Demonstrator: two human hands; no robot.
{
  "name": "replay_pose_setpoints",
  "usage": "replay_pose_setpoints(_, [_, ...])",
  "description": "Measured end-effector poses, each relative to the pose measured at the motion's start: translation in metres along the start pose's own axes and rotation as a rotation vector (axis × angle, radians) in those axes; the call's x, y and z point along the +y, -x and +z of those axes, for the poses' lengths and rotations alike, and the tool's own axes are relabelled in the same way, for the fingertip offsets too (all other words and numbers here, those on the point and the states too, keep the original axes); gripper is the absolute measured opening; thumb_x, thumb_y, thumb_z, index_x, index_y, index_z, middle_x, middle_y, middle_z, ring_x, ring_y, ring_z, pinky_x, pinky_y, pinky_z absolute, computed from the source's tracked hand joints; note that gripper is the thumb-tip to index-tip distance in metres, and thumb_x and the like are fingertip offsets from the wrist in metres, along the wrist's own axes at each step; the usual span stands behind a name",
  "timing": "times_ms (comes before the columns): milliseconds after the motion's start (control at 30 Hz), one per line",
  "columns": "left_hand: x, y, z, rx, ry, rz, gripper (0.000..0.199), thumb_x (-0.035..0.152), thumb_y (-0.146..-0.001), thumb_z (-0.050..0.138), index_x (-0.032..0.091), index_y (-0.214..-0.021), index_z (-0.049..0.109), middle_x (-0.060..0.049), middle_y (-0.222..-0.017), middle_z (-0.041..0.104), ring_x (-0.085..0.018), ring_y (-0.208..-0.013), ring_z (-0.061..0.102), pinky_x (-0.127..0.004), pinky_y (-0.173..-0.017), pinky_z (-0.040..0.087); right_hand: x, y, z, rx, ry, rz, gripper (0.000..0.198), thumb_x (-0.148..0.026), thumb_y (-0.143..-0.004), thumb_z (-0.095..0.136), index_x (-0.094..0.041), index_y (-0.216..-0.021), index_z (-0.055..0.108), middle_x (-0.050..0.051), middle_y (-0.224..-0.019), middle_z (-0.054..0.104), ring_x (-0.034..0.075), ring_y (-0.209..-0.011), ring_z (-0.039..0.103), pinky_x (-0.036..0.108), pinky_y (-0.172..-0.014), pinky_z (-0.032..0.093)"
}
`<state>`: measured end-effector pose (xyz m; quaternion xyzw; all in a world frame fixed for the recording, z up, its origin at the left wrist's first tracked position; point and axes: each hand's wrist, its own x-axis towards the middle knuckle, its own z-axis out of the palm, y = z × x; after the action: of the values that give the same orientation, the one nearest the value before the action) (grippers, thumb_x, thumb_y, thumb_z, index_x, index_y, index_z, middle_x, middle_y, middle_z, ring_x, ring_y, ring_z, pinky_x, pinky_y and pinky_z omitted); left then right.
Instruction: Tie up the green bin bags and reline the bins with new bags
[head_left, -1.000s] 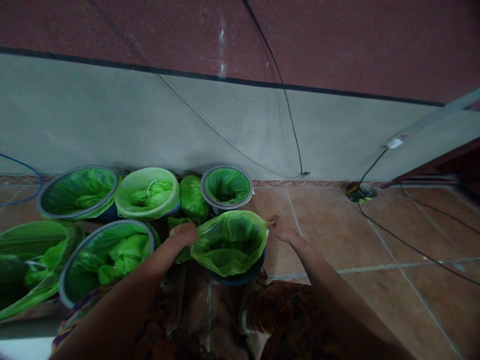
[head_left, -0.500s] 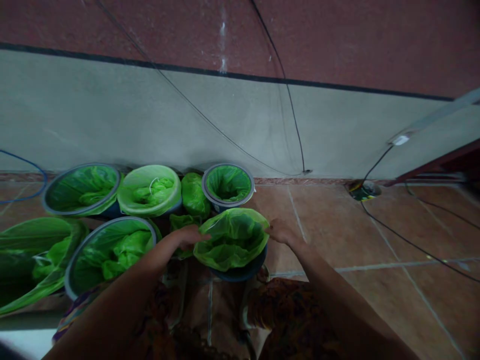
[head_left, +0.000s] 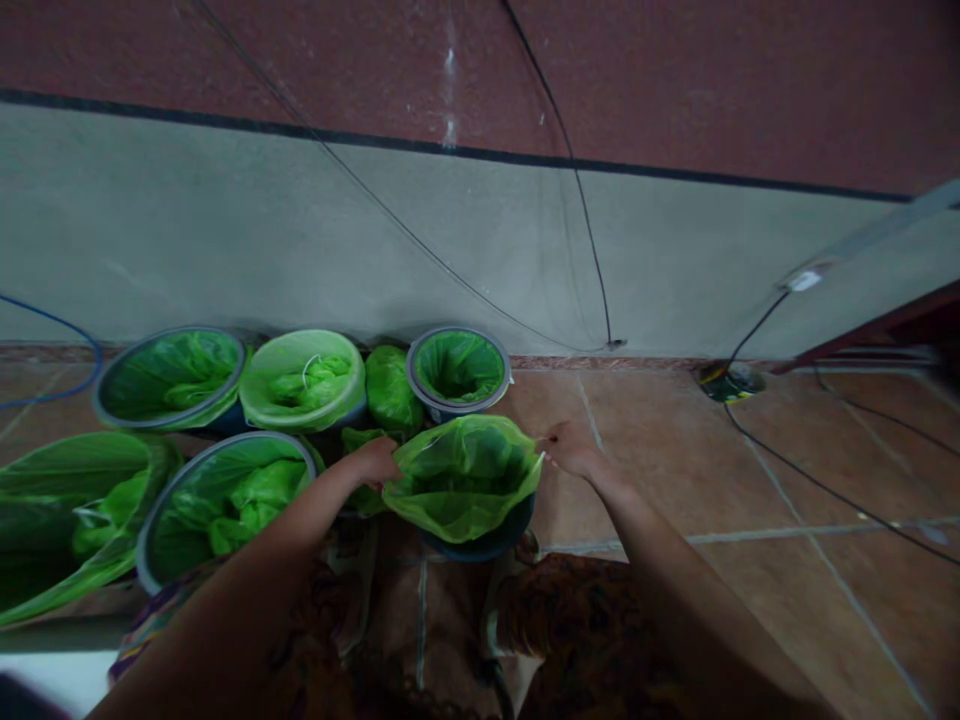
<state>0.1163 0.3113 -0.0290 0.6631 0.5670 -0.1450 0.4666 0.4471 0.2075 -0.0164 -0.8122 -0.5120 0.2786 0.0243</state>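
Note:
A green mesh bag (head_left: 461, 520) spreads wide at its mouth over a dark bucket (head_left: 480, 548), which stands on the floor between my feet. My left hand (head_left: 377, 461) is closed on the left edge of the bag's rim. At the opposite corner, my right hand (head_left: 572, 448) pinches the bag, where a short bit of white string shows by the fingertips. Between them the mouth is stretched taut, and the bag's inside looks dark. A crumpled green bag (head_left: 364, 440) lies just behind my left hand.
A small lined bucket (head_left: 457, 405) and a stuffed green bag (head_left: 393, 388) stand by the wall. Several bag-lined buckets, among them a grey-rimmed one (head_left: 157, 560), crowd the left. Black cables (head_left: 832, 498) cross the tiles at right, near a floor box (head_left: 727, 381).
My right hand has moved slightly outward to the right, drawing the bag's right corner with it. The mouth is stretched a little wider. My left hand stays at the left edge.

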Motion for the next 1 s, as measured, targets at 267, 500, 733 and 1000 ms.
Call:
replay_pose_setpoints(267, [0.0,-0.002,0.002,0.053,-0.007,0.023,0.016,0.018,-0.064,0.065,0.016,-0.078,0.058,0.002,-0.061,0.059,-0.016,-0.055,0.061,-0.023,-0.049,0.048,-0.017,0.004,0.0,0.064,-0.154,-0.122,0.024,-0.029,-0.082,0.053,-0.016,-0.072,0.071,0.006,-0.073,0.07,0.015,-0.067,0.061,0.022,-0.057,0.038])
replay_pose_setpoints(500, [0.007,-0.003,-0.001,0.114,0.099,0.142,0.028,0.032,-0.068,0.068,0.016,-0.09,0.064,0.003,-0.054,0.06,-0.017,-0.057,0.063,-0.024,-0.053,0.048,-0.03,-0.001,0.014,0.045,-0.583,-0.273,0.026,-0.037,-0.081,0.053,-0.016,-0.072,0.066,0.003,-0.071,0.068,0.014,-0.066,0.059,0.025,-0.064,0.044])
replay_pose_setpoints(733, [0.037,0.027,-0.036,0.137,0.408,0.372,0.059,0.03,-0.065,0.073,0.012,-0.119,0.057,0.002,-0.067,0.065,-0.015,-0.061,0.062,-0.027,-0.062,0.051,-0.055,0.015,-0.015,0.133,-0.96,-0.338,0.028,-0.046,-0.075,0.064,-0.018,-0.073,0.064,0.003,-0.077,0.069,0.017,-0.08,0.062,0.03,-0.077,0.047])
replay_pose_setpoints(1000, [0.101,0.079,-0.042,0.182,0.913,0.966,0.045,0.028,-0.072,0.074,0.019,-0.114,0.063,0.0,-0.084,0.065,-0.011,-0.069,0.062,-0.025,-0.07,0.051,-0.098,0.051,-0.061,-0.117,-1.464,-0.519,0.028,-0.046,-0.076,0.071,-0.022,-0.084,0.06,-0.002,-0.08,0.064,0.008,-0.058,0.054,0.023,-0.055,0.044])
